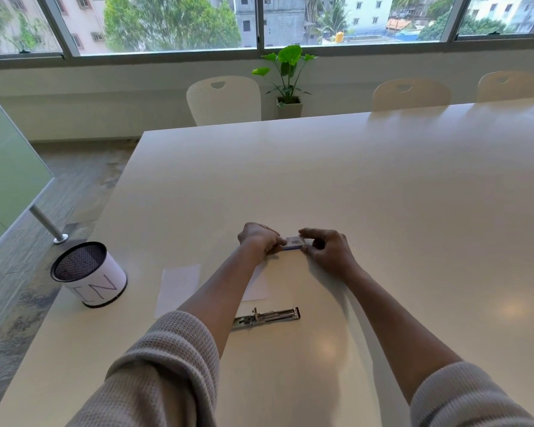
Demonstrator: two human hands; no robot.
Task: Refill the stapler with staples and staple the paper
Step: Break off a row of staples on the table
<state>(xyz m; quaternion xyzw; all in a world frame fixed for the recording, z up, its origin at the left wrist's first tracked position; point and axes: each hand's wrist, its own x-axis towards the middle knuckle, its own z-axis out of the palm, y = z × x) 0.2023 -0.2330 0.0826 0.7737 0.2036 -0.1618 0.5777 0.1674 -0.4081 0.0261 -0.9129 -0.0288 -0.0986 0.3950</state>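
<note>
Both my hands are out over the white surface (383, 180), pinching a small staple box (294, 242) between them. My left hand (259, 240) grips its left end, fingers curled closed around it. My right hand (329, 249) holds the right end, thumb under and fingers on top. Box sits just above the surface, can't tell if it's touching. The stapler (267, 317) lies opened flat on the surface nearer to me, between my forearms, untouched. Sheets of paper (178, 288) lie flat to the left, partly hidden under my left arm. A mesh bin (90, 274) with a white label stands at the left edge.
</note>
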